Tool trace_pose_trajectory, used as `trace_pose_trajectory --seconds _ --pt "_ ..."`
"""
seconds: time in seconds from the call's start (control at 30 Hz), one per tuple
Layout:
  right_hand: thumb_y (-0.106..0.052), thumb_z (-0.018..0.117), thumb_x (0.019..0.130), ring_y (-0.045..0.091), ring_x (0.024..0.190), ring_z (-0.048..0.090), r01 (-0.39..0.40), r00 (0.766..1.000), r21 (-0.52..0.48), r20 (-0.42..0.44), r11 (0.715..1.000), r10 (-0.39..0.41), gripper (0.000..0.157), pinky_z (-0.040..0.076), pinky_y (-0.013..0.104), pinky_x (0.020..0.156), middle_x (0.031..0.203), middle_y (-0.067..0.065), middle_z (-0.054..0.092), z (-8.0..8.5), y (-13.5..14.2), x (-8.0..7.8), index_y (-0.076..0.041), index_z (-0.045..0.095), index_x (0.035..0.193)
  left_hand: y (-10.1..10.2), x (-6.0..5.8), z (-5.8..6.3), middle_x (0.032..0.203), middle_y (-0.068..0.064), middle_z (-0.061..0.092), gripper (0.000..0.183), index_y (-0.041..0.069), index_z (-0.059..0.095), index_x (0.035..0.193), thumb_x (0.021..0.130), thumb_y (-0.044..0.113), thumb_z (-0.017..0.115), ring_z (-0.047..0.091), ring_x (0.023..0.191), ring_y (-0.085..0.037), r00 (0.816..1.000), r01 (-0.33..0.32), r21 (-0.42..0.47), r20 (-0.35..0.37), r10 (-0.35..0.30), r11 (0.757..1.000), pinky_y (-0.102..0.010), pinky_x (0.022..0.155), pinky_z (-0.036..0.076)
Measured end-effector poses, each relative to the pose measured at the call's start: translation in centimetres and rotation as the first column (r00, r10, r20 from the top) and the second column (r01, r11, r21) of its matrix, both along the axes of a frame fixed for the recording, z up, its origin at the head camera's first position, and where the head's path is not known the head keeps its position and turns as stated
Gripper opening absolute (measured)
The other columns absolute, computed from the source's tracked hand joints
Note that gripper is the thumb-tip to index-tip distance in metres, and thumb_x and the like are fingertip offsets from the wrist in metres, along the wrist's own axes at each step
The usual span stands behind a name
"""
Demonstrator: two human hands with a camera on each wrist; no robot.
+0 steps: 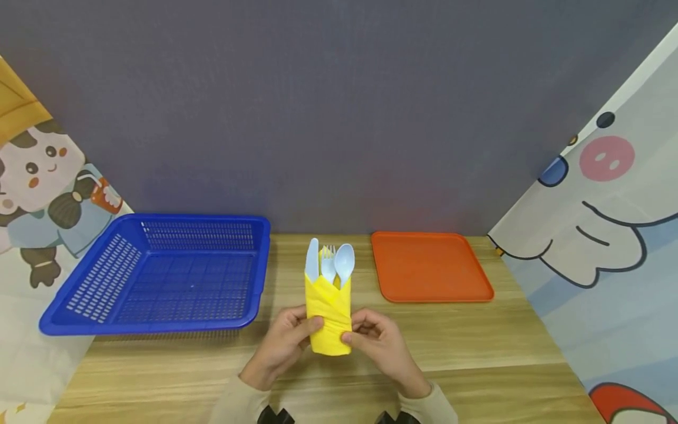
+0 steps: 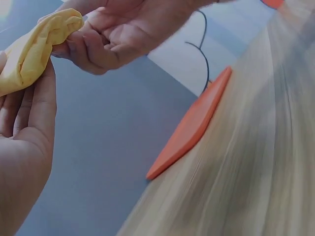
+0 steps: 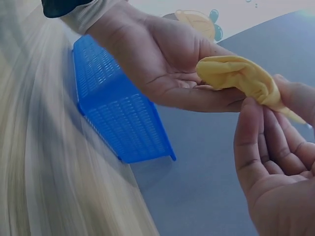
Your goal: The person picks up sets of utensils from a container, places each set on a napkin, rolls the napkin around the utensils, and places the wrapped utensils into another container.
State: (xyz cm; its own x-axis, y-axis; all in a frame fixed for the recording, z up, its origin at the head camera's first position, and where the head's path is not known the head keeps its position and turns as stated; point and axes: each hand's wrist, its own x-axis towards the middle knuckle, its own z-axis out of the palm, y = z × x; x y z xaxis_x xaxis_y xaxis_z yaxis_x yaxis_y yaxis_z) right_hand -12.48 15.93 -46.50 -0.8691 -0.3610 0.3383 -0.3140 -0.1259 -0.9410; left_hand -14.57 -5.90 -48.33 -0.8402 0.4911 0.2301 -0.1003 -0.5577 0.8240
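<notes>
A yellow napkin (image 1: pixel 329 318) is folded into a pouch and held upright above the table. From its top stick out a pale blue knife (image 1: pixel 312 259), a fork (image 1: pixel 328 265) and a spoon (image 1: pixel 344 262); their handles are hidden inside. My left hand (image 1: pixel 288 338) pinches the pouch's left edge, thumb on the front and fingers behind. On the right edge, lower down, my right hand (image 1: pixel 381 344) pinches it between thumb and fingers. Both wrist views show the napkin's bottom end (image 2: pixel 59 29) bunched and rounded between the two hands.
A blue plastic basket (image 1: pixel 159 327) stands at the left on the wooden table (image 1: pixel 492 377). An orange-red tray (image 1: pixel 431 268) lies at the back right. A grey panel (image 1: pixel 339 118) rises behind the table, with printed cartoon sheets (image 1: pixel 609 235) at the sides.
</notes>
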Motion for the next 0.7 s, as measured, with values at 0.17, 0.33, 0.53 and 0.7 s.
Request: trace_pose_trajectory --seconds 0.17,0.33,0.53,0.7 --pt "0.007 0.067 0.09 0.013 0.08 0.067 0.027 0.999 0.008 0.025 1.0 -0.027 0.01 0.06 0.03 0.069 0.092 0.005 0.07 -0.06 0.25 0.0 0.009 0.063 0.099 0.02 -0.01 0.35 0.112 -0.015 0.071 0.034 -0.015 0.055 0.129 0.098 -0.001 0.058 0.07 0.097 -0.023 0.999 -0.023 -0.089 -0.043 0.019 0.996 -0.037 0.084 0.058" --pt "0.006 0.067 0.091 0.014 0.08 0.066 0.055 0.998 0.021 0.022 0.998 -0.055 0.012 0.06 0.031 0.069 0.091 0.008 0.069 0.13 0.2 0.02 0.01 0.064 0.101 -0.03 0.11 0.55 0.113 -0.017 0.071 0.042 -0.021 0.048 0.129 0.094 -0.004 0.063 0.071 0.095 -0.025 0.994 -0.057 -0.155 -0.097 0.042 0.986 -0.039 0.083 0.058" --pt "0.004 0.071 0.089 0.015 0.078 0.066 0.089 0.993 0.061 0.069 0.994 -0.093 0.014 0.06 0.031 0.069 0.09 0.007 0.07 0.49 -0.07 0.13 0.007 0.064 0.101 -0.13 0.19 0.63 0.112 -0.015 0.072 0.04 -0.023 0.049 0.126 0.094 -0.004 0.062 0.072 0.095 -0.025 0.992 -0.073 -0.129 -0.109 0.059 0.989 -0.038 0.084 0.058" --pt "0.002 0.071 0.089 0.015 0.078 0.066 0.081 0.991 0.065 0.097 0.995 -0.087 0.015 0.059 0.03 0.068 0.09 0.011 0.068 0.51 -0.23 -0.11 0.008 0.062 0.099 -0.3 0.15 0.64 0.112 -0.016 0.071 0.038 -0.023 0.049 0.126 0.094 -0.005 0.061 0.071 0.096 -0.025 0.991 -0.079 -0.117 -0.115 0.066 0.99 -0.039 0.084 0.058"
